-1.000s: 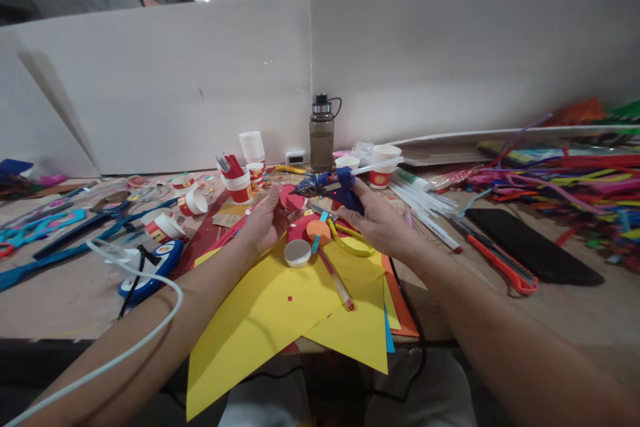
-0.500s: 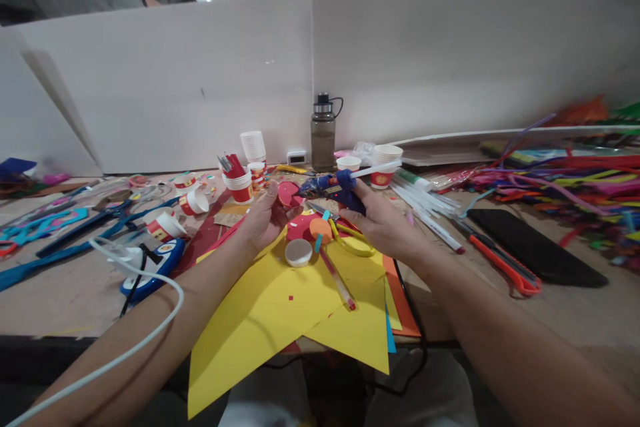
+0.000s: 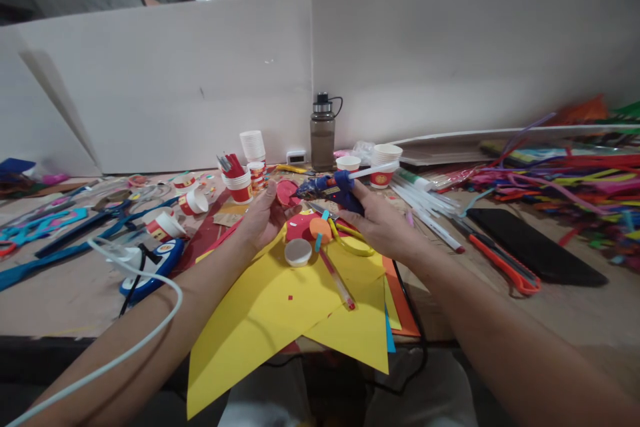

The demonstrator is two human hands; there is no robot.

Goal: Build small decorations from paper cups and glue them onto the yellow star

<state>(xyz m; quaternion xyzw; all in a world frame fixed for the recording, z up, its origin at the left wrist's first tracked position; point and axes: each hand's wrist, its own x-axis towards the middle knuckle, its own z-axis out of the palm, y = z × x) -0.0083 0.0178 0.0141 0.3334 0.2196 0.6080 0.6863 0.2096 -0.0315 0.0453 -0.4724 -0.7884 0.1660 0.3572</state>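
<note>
My left hand (image 3: 265, 217) holds a small round red piece (image 3: 287, 193) by its edge; whether it is a paper disc or a cup's covered end I cannot tell. In my right hand (image 3: 377, 217) is a blue hot glue gun (image 3: 333, 188), with a white glue stick (image 3: 375, 171) poking out of its back. The gun's nozzle meets or nearly meets the red face. Below the hands lie yellow-handled scissors (image 3: 357, 247), an orange paper disc (image 3: 321, 230) with teal strips, a white round piece (image 3: 299, 251) and a pen (image 3: 340, 283) on yellow paper (image 3: 250, 320).
Behind stand a water bottle (image 3: 323, 137) and stacked paper cups (image 3: 383, 167). Rightward are loose glue sticks (image 3: 425, 207), an orange utility knife (image 3: 505, 267), a black phone (image 3: 537, 247) and pipe cleaners (image 3: 575, 180). A power strip (image 3: 160, 267) and tipped cups (image 3: 167, 225) lie leftward.
The glue gun's tip has shifted very slightly over the red piece. Both hands keep their grips and stay nearly in place.
</note>
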